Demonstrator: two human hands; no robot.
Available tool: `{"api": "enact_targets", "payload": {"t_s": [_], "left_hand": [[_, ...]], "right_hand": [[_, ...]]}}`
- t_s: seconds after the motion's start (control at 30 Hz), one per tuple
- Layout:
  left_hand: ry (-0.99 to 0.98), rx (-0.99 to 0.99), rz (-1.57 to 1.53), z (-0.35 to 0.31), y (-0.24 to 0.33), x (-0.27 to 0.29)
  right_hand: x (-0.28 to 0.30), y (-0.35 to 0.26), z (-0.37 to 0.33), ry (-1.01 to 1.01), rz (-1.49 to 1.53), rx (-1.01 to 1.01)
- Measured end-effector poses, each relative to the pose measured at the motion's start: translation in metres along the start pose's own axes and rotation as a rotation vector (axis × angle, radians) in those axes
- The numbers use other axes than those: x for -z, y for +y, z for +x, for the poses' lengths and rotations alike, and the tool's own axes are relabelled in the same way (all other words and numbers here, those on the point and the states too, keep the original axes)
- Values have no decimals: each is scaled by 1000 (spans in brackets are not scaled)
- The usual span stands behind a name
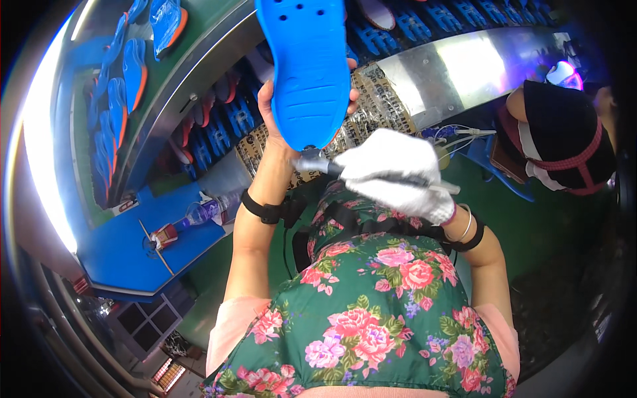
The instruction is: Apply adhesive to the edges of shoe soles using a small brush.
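My bare left hand (pixel 269 111) grips a bright blue shoe sole (pixel 310 93) from below, thumb at its left edge and fingertips showing at its right. Holes dot the sole's far end, and ridges cross its near part. In my right hand (pixel 390 174), which wears a white glove, is a slim brush-like tool (pixel 332 168) with a dark handle. Its pale tip, smeared by motion, points left, just below the sole's near end and close to my left wrist. Whether the tip touches anything, I cannot tell.
Taped cardboard (pixel 385 99) covers the metal edge of the line ahead, with blue soles (pixel 378 40) behind it. Orange-edged blue soles (pixel 135 74) fill a rack on the left. A bottle (pixel 204 211) lies on a blue table (pixel 119 249). Another person (pixel 564 142) is at the right.
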State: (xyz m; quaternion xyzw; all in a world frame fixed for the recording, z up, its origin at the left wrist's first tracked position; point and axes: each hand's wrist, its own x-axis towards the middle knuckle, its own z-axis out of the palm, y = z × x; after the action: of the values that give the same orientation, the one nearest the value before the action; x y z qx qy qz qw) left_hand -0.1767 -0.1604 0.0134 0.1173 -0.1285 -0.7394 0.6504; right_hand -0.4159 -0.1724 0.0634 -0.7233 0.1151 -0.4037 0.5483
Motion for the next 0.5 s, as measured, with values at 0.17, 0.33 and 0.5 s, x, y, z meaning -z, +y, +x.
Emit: {"api": "enact_targets", "payload": {"t_s": [0.17,0.33,0.5], "left_hand": [[-231,239,-124,12,9,-10],[-206,269,83,17,20,-4],[-205,300,130,16,25,-13]], "right_hand": [[4,7,4,56,-323,196],[-13,2,-15,-76,-291,252],[9,5,1,26,-217,161]]}}
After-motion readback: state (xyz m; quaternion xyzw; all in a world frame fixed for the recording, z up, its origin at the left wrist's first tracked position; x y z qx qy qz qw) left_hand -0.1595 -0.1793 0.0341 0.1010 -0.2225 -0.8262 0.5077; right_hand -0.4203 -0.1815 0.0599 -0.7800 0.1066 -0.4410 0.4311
